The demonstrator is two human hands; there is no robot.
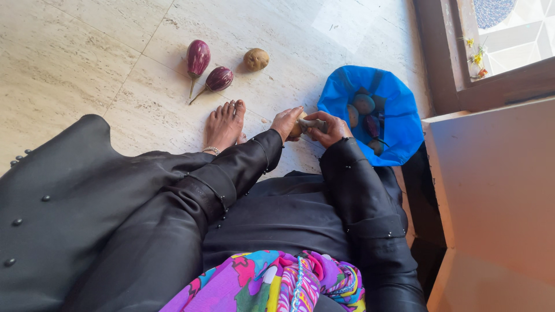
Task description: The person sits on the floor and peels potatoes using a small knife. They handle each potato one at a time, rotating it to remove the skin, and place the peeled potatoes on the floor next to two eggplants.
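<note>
Gripping potato (296, 129), both hands (286, 122)

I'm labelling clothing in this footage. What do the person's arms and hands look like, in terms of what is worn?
Both arms are covered to the wrist by long, loose black sleeves trimmed with small dark beads along cuffs and seams. The left hand and right hand are bare: no gloves. Rings or bangles cannot be made out.

Near the floor's (87, 52) far edge, the cream, faintly veined marble tiles carry two purple aubergines (198, 56) streaked with white and a tan-brown potato (256, 59); by the right edge sits a bright blue bag (399, 110) holding dull greenish and purple vegetables. The sleeves (231, 173) are black with small dark beads; the scarf (272, 283) shows pink, purple, yellow and green flowers.
</note>
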